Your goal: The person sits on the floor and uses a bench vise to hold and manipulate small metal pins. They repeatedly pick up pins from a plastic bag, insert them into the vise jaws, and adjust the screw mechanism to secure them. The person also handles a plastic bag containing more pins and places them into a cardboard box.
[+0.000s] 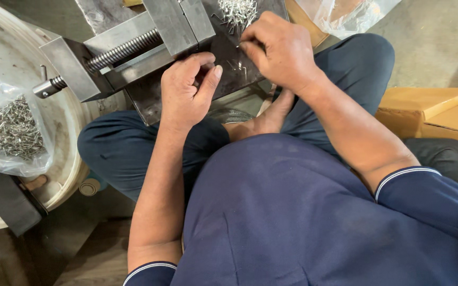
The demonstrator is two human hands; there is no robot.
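Right grip (281, 50) pinches small pin (238, 46) | left grip (189, 87) curled, contents unclear, on plate (149, 98)

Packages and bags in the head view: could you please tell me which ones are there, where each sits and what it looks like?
Clear plastic bag: far left, on the round pale tray; crumpled, filled with small silvery metal pins.
Second clear plastic bag: top right, on the floor; crumpled, contents unclear.
Cardboard boxes: right edge, beside the knee; flat-topped, yellow-brown.
No labels, signs or screens show.
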